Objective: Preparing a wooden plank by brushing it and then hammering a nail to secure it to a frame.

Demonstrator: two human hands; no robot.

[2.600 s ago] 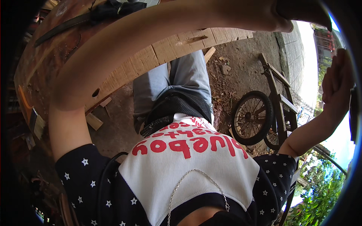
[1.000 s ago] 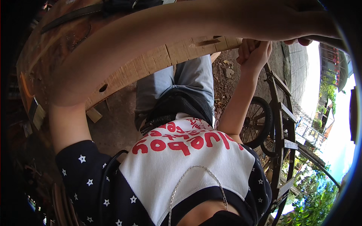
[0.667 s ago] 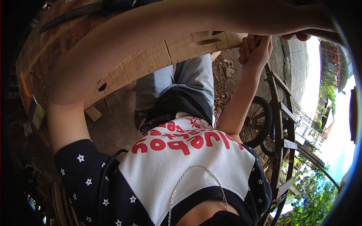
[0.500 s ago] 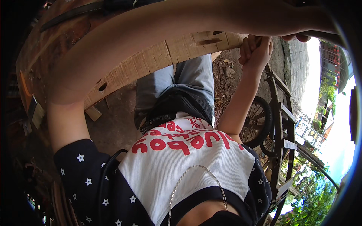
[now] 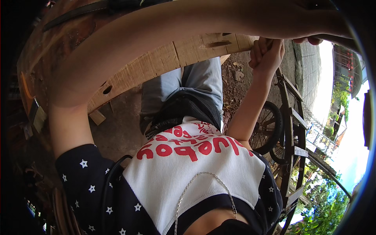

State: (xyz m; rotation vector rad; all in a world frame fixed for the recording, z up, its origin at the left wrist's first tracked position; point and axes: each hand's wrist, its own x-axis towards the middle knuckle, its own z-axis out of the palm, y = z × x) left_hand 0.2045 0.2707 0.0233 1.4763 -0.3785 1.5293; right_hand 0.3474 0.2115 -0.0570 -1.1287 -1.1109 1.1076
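My left forearm stretches across the top of the view, in front of a wooden workbench. My left hand (image 5: 319, 21) lies in shade at the upper right rim; a couple of curled fingertips show beneath it, and most of its fingers are hidden. My right hand (image 5: 267, 55) is closed in a fist at the right end of the bench's pale wooden edge (image 5: 156, 58), just below and left of my left hand. What its fingers hold, if anything, I cannot make out. The pale edge has oval holes and dark cracks.
A dark strap (image 5: 74, 15) lies on the brown bench top at the upper left. To the right stand a spoked wheel (image 5: 269, 127) and a slatted wooden frame (image 5: 299, 150). Dirt ground with dry leaves lies beyond my legs. Green plants (image 5: 325, 209) grow at the lower right.
Both hands keep nearly the same places. The view has shifted only very slightly.
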